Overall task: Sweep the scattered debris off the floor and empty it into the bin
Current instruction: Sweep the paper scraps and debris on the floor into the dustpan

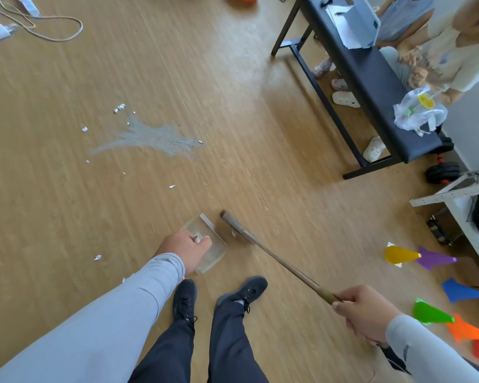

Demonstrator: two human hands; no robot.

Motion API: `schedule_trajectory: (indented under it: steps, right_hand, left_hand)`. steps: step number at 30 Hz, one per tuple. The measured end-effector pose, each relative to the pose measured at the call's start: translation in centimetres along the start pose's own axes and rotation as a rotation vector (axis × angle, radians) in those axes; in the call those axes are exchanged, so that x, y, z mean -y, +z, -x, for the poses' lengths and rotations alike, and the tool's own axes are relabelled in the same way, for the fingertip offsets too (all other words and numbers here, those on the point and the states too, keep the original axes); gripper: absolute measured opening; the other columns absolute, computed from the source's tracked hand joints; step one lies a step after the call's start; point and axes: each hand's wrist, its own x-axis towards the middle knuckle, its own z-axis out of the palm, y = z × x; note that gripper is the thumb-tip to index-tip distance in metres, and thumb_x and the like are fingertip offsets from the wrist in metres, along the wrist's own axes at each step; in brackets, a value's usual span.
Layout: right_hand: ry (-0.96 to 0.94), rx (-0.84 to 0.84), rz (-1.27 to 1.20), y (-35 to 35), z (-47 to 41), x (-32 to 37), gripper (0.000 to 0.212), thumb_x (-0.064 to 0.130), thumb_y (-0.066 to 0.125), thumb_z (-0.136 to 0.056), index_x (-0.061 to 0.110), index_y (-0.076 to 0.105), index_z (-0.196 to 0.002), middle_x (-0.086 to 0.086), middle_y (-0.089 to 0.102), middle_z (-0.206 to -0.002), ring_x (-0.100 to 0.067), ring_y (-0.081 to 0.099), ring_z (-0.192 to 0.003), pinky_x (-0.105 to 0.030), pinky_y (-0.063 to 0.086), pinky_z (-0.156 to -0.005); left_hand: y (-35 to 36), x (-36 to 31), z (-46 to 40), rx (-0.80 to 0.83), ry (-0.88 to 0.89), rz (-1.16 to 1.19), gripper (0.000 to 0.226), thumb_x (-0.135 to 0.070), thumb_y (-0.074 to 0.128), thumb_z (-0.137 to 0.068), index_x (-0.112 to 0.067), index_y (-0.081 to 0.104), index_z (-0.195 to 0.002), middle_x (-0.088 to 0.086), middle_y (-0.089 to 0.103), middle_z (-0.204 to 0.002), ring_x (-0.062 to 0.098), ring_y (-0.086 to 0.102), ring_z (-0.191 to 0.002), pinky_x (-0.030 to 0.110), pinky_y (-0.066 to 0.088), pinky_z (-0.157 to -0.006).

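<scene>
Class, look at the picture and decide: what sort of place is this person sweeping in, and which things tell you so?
Probably a lived-in room at home, or an informal activity room. Clues: the wood-look floor, a dark bench with slippers beneath it, and a dumbbell by the wall.

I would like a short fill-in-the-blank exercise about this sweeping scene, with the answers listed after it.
1. The right hand grips the handle of the ____.
2. The left hand holds a clear dustpan low over the ____.
3. The grey dust smear lies to the ____ of the broom head in the picture.
4. The white plastic bag rests on the dark ____.

Missing words: broom; floor; left; bench
</scene>
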Motion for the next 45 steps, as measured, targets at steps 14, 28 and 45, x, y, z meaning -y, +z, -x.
schedule_trajectory:
  steps: [14, 28, 45]
  right_hand:
    - [0.023, -0.060, 0.074, -0.7, 0.7, -1.5, 0.017, 0.035, 0.058, -0.097, 0.031, 0.069, -0.109, 0.007, 0.063, -0.060, -0.011, 0.057, -0.047, -0.022, 0.045, -0.050]
    - [0.023, -0.071, 0.223, 5.0, -3.8, 6.3, 0.014, 0.016, 0.045, -0.094, 0.023, 0.056, -0.100, -0.001, 0.061, -0.083, -0.018, 0.063, -0.068, -0.026, 0.048, -0.057]
    - [-0.068, -0.116, 0.303, -0.4, -1.3, 4.3, 0.027, 0.036, 0.052, -0.098, 0.032, 0.064, -0.121, 0.007, 0.065, -0.087, -0.017, 0.063, -0.077, -0.028, 0.051, -0.069]
  left_hand:
    - [0.2, 0.2, 0.5, -0.018, 0.024, -0.006, 0.038, -0.045, 0.054, -0.086, -0.018, 0.043, -0.062, 0.001, 0.049, -0.059, 0.024, 0.046, -0.054, 0.027, 0.035, -0.052]
    - [0.5, 0.2, 0.4, -0.036, 0.013, -0.011, 0.030, -0.047, 0.054, -0.085, -0.018, 0.062, -0.087, -0.003, 0.053, -0.064, 0.018, 0.051, -0.057, 0.028, 0.037, -0.052]
    - [0.3, -0.3, -0.2, -0.050, 0.024, -0.038, 0.039, -0.046, 0.056, -0.085, -0.012, 0.055, -0.065, 0.005, 0.057, -0.063, 0.027, 0.053, -0.059, 0.030, 0.043, -0.055]
